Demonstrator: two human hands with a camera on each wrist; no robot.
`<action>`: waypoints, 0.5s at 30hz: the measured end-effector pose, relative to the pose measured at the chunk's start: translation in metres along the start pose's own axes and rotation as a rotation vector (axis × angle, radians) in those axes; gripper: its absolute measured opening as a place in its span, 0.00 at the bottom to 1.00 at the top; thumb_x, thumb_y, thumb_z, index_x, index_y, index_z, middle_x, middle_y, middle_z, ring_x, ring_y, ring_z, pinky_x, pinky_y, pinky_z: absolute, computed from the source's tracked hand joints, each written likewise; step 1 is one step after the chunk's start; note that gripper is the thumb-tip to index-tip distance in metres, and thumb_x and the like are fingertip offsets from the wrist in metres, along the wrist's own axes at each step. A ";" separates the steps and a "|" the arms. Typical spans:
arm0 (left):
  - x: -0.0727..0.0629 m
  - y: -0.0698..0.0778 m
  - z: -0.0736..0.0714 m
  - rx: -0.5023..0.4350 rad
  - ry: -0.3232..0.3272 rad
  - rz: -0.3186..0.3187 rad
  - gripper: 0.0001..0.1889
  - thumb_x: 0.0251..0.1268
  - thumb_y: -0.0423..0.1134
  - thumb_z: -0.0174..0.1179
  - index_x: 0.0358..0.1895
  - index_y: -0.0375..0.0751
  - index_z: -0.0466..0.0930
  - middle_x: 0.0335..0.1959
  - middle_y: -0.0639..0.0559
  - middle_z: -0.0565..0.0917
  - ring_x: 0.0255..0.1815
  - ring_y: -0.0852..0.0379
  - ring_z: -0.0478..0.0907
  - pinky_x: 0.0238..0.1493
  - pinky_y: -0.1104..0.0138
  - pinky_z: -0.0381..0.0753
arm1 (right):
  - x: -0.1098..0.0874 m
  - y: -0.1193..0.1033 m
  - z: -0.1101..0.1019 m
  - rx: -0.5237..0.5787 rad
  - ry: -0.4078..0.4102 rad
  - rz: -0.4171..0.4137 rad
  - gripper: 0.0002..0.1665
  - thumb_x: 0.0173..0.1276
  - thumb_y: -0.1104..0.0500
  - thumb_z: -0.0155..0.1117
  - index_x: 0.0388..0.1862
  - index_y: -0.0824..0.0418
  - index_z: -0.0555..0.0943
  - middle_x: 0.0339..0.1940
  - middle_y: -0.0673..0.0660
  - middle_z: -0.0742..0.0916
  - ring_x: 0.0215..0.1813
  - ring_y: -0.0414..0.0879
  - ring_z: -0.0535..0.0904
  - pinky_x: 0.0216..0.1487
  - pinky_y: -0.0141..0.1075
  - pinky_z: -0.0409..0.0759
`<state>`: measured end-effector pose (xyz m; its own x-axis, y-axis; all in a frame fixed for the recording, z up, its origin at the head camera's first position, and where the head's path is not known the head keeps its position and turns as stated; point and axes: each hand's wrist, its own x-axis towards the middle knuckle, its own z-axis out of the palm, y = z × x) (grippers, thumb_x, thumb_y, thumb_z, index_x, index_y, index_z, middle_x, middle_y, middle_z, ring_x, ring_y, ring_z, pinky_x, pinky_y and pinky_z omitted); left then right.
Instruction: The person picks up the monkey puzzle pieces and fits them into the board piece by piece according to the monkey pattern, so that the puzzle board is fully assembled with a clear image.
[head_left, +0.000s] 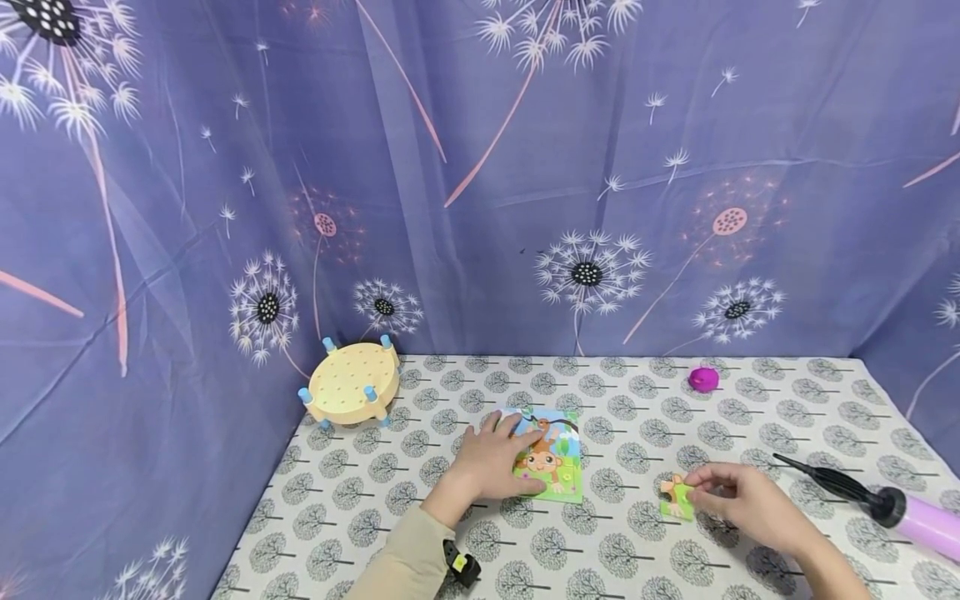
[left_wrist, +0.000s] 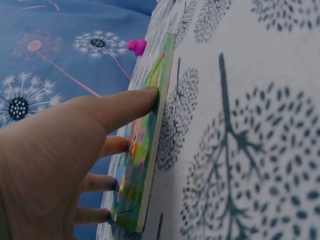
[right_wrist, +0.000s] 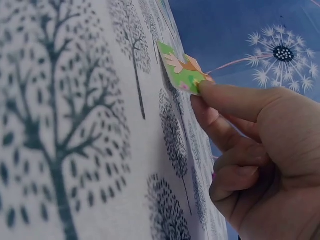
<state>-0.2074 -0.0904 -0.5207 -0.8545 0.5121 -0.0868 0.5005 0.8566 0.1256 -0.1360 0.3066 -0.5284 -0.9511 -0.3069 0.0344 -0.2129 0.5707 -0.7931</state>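
Observation:
A square monkey picture puzzle (head_left: 567, 467) lies flat on the patterned cloth near the middle. My left hand (head_left: 486, 463) rests over its left part with fingers spread, hiding some of the picture. In the left wrist view the thumb and fingertips touch the puzzle (left_wrist: 145, 155) from above. To the right, my right hand (head_left: 750, 504) pinches a puzzle piece (head_left: 677, 500) by one edge between thumb and fingers. That puzzle piece (right_wrist: 182, 75), green with an orange and peach print, looks tilted and partly raised off the cloth in the right wrist view.
A yellow oval stool-like item (head_left: 354, 383) with blue-tipped legs sits at the back left. A small magenta object (head_left: 703, 380) lies at the back. At the right is a purple pump (head_left: 930, 521) with a black nozzle. A black strap piece (head_left: 462, 565) is by the left sleeve.

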 end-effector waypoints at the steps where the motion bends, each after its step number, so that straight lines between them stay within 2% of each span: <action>1: 0.000 0.000 0.000 -0.003 0.000 0.001 0.46 0.59 0.79 0.57 0.80 0.68 0.63 0.82 0.48 0.61 0.80 0.33 0.56 0.68 0.27 0.62 | 0.000 0.000 0.000 0.006 0.005 0.011 0.11 0.69 0.58 0.73 0.48 0.58 0.86 0.35 0.47 0.88 0.32 0.41 0.82 0.32 0.32 0.83; 5: 0.000 -0.001 0.002 -0.007 -0.002 0.002 0.46 0.59 0.79 0.57 0.80 0.69 0.63 0.82 0.48 0.60 0.80 0.33 0.55 0.69 0.28 0.62 | 0.003 -0.004 0.002 0.018 0.030 0.055 0.12 0.69 0.58 0.73 0.49 0.60 0.87 0.35 0.49 0.88 0.29 0.42 0.80 0.29 0.32 0.81; 10: 0.001 -0.001 0.002 -0.012 -0.005 0.001 0.46 0.59 0.79 0.56 0.81 0.69 0.62 0.83 0.49 0.59 0.81 0.34 0.54 0.69 0.28 0.61 | 0.013 -0.010 0.007 0.023 0.068 0.097 0.12 0.68 0.57 0.74 0.48 0.59 0.87 0.35 0.49 0.89 0.31 0.42 0.82 0.30 0.33 0.82; 13: 0.001 -0.001 0.001 -0.019 -0.009 0.000 0.46 0.60 0.79 0.56 0.81 0.69 0.62 0.83 0.49 0.59 0.81 0.34 0.54 0.69 0.27 0.60 | 0.021 -0.014 0.013 0.048 0.074 0.080 0.12 0.67 0.57 0.75 0.47 0.59 0.87 0.35 0.49 0.90 0.31 0.43 0.83 0.30 0.33 0.82; 15: 0.000 -0.001 0.001 -0.019 -0.008 -0.003 0.46 0.60 0.79 0.57 0.81 0.69 0.63 0.83 0.49 0.59 0.81 0.33 0.54 0.69 0.27 0.61 | 0.028 -0.017 0.019 0.065 0.062 0.041 0.11 0.68 0.58 0.74 0.46 0.60 0.87 0.36 0.50 0.90 0.31 0.43 0.83 0.30 0.33 0.82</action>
<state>-0.2083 -0.0914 -0.5216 -0.8549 0.5100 -0.0953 0.4951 0.8568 0.1443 -0.1551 0.2741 -0.5257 -0.9711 -0.2359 0.0374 -0.1609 0.5308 -0.8321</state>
